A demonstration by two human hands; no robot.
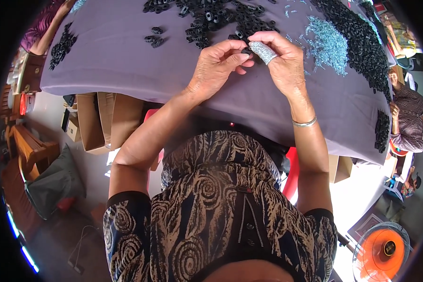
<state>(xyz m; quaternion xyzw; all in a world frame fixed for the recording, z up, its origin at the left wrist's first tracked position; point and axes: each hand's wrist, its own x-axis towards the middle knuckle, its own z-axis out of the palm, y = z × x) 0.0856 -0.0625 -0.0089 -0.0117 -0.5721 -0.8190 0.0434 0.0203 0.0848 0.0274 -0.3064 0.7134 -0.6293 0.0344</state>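
Mid-assembly: near the table's (127, 70) middle, the left hand (218, 63) and right hand (279, 58) pinch closed together on one small black ring (246, 50); next comes seating it squarely.

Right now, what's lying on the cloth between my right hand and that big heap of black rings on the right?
In the head view, a spread of small pale-blue pieces lies between the right hand and the black ring heap.

Small black ring (246, 50) — pinched between fingertips.
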